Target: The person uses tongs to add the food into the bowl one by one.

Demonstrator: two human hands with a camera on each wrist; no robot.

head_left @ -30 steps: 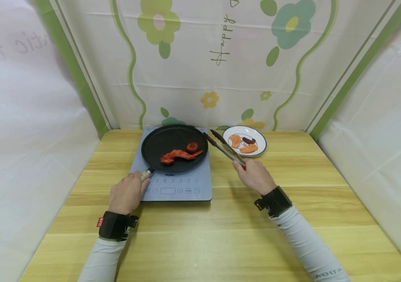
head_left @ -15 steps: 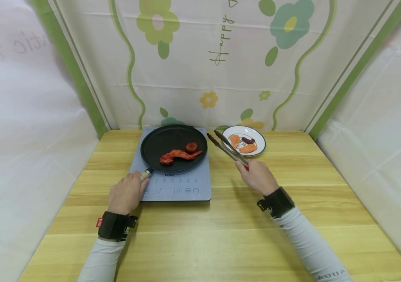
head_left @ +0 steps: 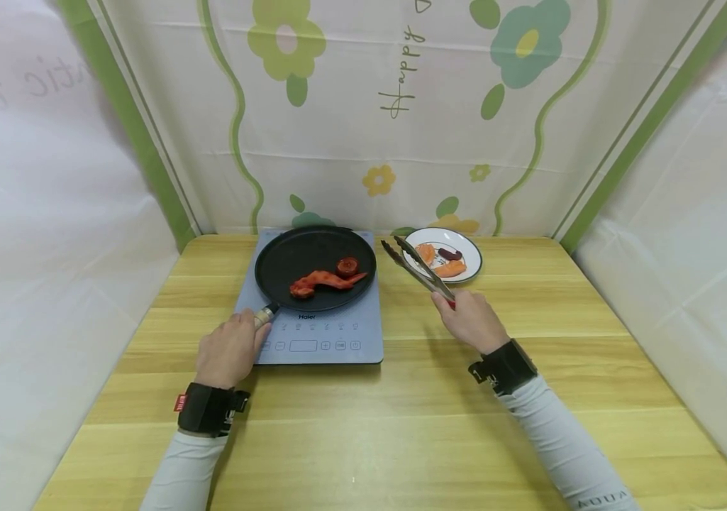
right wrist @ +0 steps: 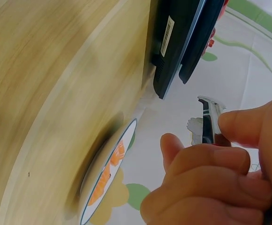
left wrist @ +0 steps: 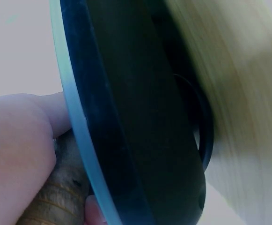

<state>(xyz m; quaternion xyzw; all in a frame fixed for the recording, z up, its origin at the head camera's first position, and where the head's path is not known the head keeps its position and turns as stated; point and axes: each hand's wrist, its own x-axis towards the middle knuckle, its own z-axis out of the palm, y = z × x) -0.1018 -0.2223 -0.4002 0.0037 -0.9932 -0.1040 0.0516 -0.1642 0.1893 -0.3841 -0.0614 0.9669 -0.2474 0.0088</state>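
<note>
Cloth (head_left: 337,135), white w/ flower print, behind table (head_left: 363,426), wood-grain. Cooker (head_left: 344,330), pale blue, on table's far L side. Pan (head_left: 293,259), black, round, sits on cooker. Plate (head_left: 474,259), white w/ dark rim, on table R of cooker, near far edge. L hand (head_left: 225,351) curled round pan's handle (head_left: 264,316). R hand (head_left: 473,319) grips tongs (head_left: 442,288); arms parted, tips b/w pan & plate, clear of plate in R wrist view. Red strip (head_left: 325,280) in pan, near side. Orange pcs (head_left: 450,269), two, on plate. Red round (head_left: 347,267) just beside strip. Dark pc (head_left: 450,255) on plate, nr orange.
</note>
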